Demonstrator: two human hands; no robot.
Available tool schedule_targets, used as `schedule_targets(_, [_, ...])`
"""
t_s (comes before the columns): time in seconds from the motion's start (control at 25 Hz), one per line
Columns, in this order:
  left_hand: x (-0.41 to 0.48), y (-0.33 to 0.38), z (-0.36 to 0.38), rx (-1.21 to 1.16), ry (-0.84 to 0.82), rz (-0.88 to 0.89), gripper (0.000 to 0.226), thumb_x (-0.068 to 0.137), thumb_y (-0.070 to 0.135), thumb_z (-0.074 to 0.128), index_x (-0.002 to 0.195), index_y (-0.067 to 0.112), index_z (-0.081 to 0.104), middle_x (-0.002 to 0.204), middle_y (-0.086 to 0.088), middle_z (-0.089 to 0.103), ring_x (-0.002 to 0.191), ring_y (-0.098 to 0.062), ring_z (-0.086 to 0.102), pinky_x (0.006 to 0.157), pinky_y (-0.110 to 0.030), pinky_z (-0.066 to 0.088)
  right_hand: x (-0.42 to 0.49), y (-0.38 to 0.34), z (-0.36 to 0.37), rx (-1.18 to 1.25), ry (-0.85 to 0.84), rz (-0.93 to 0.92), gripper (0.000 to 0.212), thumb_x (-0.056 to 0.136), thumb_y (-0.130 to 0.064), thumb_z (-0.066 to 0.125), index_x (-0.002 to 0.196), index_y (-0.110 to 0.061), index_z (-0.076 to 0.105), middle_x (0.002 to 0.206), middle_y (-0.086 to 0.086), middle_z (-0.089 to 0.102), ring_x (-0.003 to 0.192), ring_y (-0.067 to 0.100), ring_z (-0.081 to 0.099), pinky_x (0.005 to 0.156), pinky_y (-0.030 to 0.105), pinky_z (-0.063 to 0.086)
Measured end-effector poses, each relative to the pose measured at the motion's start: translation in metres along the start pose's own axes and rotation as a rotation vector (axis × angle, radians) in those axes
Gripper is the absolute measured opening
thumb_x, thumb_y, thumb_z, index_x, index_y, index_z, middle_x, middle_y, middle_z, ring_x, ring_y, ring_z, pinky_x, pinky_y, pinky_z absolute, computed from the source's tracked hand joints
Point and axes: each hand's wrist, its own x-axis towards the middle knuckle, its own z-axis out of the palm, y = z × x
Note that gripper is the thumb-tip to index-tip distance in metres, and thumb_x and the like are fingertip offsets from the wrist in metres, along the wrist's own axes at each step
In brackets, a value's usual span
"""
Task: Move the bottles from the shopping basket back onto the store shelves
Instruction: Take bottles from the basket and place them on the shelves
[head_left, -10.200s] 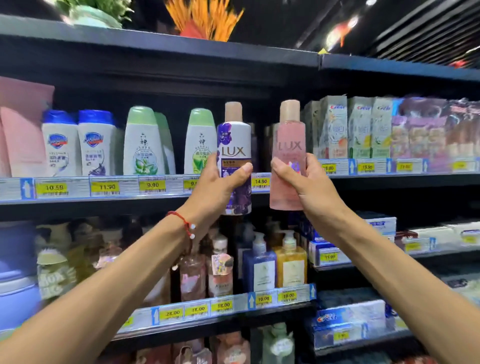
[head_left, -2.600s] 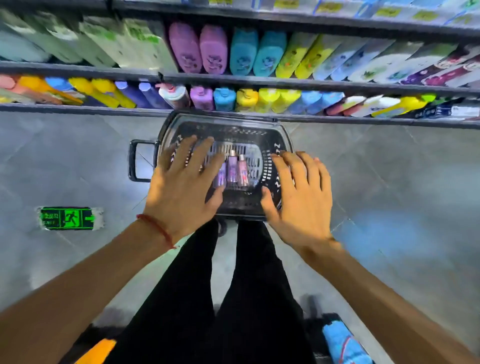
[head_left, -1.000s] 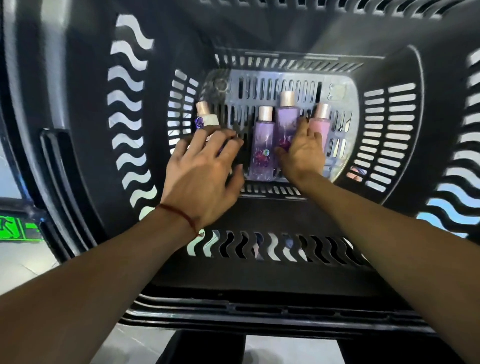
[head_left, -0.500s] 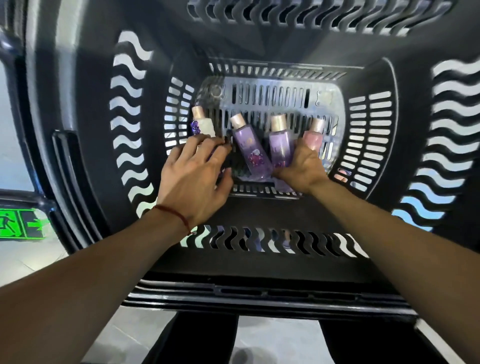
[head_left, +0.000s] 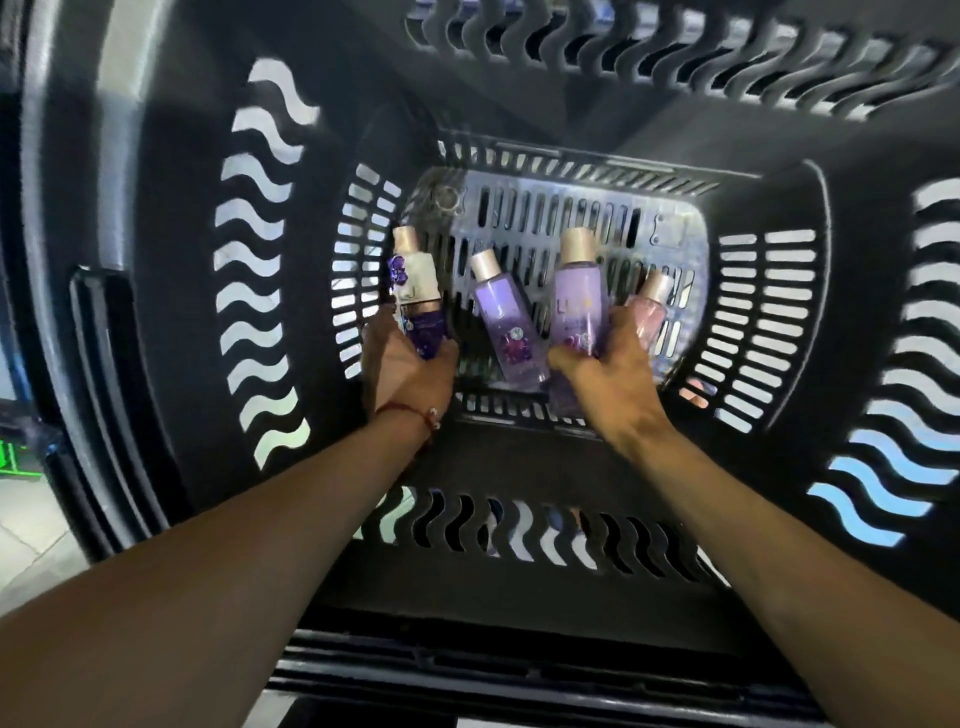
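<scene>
Both your hands are deep in the black shopping basket (head_left: 156, 270). Your left hand (head_left: 410, 364) grips the lower half of the white-and-purple bottle (head_left: 415, 283), whose cap points away from you. Your right hand (head_left: 608, 379) is curled round the lilac bottle (head_left: 579, 291). Between the two hands a paler purple bottle (head_left: 504, 317) lies loose and tilted on the slotted floor. The pink bottle (head_left: 649, 312) lies just past your right fingers (whether it touches them is unclear).
</scene>
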Motion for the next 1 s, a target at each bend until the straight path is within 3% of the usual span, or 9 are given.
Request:
schedule_targets(0.08, [0.009, -0.002, 0.012, -0.004, -0.009, -0.054, 0.082, 0.071, 0.053, 0.074, 0.14, 0.015, 0.051, 0.134, -0.011, 0.06, 0.123, -0.029, 0.058, 0.107, -0.038, 0.047, 0.009, 0.005, 0.005, -0.047, -0.007, -0.001, 0.054, 0.092, -0.011, 0.072, 0.135, -0.013, 0.039, 0.116, 0.0, 0.065, 0.104, 0.018, 0.069, 0.1, 0.047, 0.058])
schedule_targets(0.2, [0.019, 0.002, 0.018, 0.029, -0.024, -0.108, 0.081, 0.084, 0.044, 0.077, 0.148, 0.009, 0.041, 0.146, -0.013, 0.046, 0.133, -0.029, 0.047, 0.102, -0.03, 0.039, 0.015, 0.009, 0.009, -0.058, -0.012, 0.009, 0.051, 0.094, -0.011, 0.071, 0.133, -0.015, 0.039, 0.114, -0.003, 0.065, 0.102, 0.019, 0.071, 0.097, 0.043, 0.06])
schedule_targets(0.28, [0.026, 0.0, 0.024, 0.049, -0.02, -0.135, 0.081, 0.086, 0.042, 0.077, 0.148, 0.007, 0.038, 0.146, -0.015, 0.046, 0.134, -0.031, 0.048, 0.105, -0.037, 0.042, 0.015, 0.01, 0.009, -0.081, -0.007, 0.026, 0.052, 0.094, -0.012, 0.071, 0.135, -0.014, 0.039, 0.116, -0.002, 0.064, 0.102, 0.019, 0.07, 0.09, 0.028, 0.061])
schedule_targets(0.36, [0.031, -0.001, 0.028, 0.075, 0.013, -0.123, 0.077, 0.085, 0.042, 0.078, 0.143, 0.006, 0.043, 0.139, -0.016, 0.053, 0.129, -0.033, 0.053, 0.104, -0.043, 0.048, 0.015, 0.012, 0.008, -0.133, -0.011, 0.026, 0.05, 0.094, -0.011, 0.071, 0.134, -0.012, 0.04, 0.108, -0.004, 0.062, 0.087, 0.009, 0.067, 0.067, 0.009, 0.054])
schedule_targets(0.44, [0.032, 0.001, 0.031, 0.091, 0.002, -0.123, 0.077, 0.085, 0.039, 0.079, 0.143, 0.006, 0.042, 0.139, -0.018, 0.05, 0.129, -0.034, 0.052, 0.104, -0.045, 0.047, 0.014, 0.014, 0.007, -0.158, -0.024, 0.027, 0.051, 0.094, -0.01, 0.07, 0.135, -0.01, 0.04, 0.103, -0.011, 0.059, 0.08, 0.001, 0.062, 0.06, 0.002, 0.048])
schedule_targets(0.56, [0.023, 0.005, 0.034, 0.046, -0.069, -0.155, 0.072, 0.086, 0.031, 0.081, 0.141, 0.006, 0.042, 0.144, -0.02, 0.039, 0.126, -0.034, 0.051, 0.106, -0.036, 0.045, 0.01, 0.012, 0.006, -0.153, -0.02, 0.029, 0.059, 0.095, -0.014, 0.07, 0.144, -0.008, 0.037, 0.118, -0.005, 0.063, 0.092, 0.011, 0.066, 0.065, 0.006, 0.051])
schedule_targets(0.72, [-0.019, 0.023, 0.005, 0.012, -0.138, -0.115, 0.07, 0.088, 0.029, 0.078, 0.143, 0.007, 0.041, 0.149, -0.017, 0.035, 0.128, -0.028, 0.049, 0.104, -0.022, 0.037, -0.02, -0.006, -0.003, -0.184, -0.025, -0.002, 0.054, 0.092, -0.025, 0.076, 0.132, -0.019, 0.04, 0.116, -0.004, 0.065, 0.096, 0.014, 0.068, 0.081, 0.025, 0.057])
schedule_targets(0.88, [-0.071, 0.065, -0.053, 0.048, -0.223, 0.019, 0.074, 0.093, 0.03, 0.072, 0.149, 0.0, 0.035, 0.148, -0.017, 0.036, 0.137, -0.03, 0.039, 0.118, -0.029, 0.029, -0.08, -0.055, -0.03, -0.226, -0.011, -0.044, 0.046, 0.093, -0.019, 0.071, 0.128, -0.019, 0.041, 0.096, -0.011, 0.063, 0.074, 0.002, 0.062, 0.061, 0.009, 0.045])
schedule_targets(1.0, [-0.126, 0.109, -0.106, 0.024, -0.252, 0.159, 0.061, 0.093, 0.029, 0.072, 0.137, 0.0, 0.041, 0.131, -0.011, 0.052, 0.124, -0.024, 0.048, 0.103, -0.023, 0.034, -0.141, -0.099, -0.056, -0.193, 0.044, -0.086, 0.042, 0.092, -0.019, 0.073, 0.12, -0.02, 0.041, 0.09, -0.014, 0.06, 0.068, 0.003, 0.06, 0.062, 0.019, 0.047])
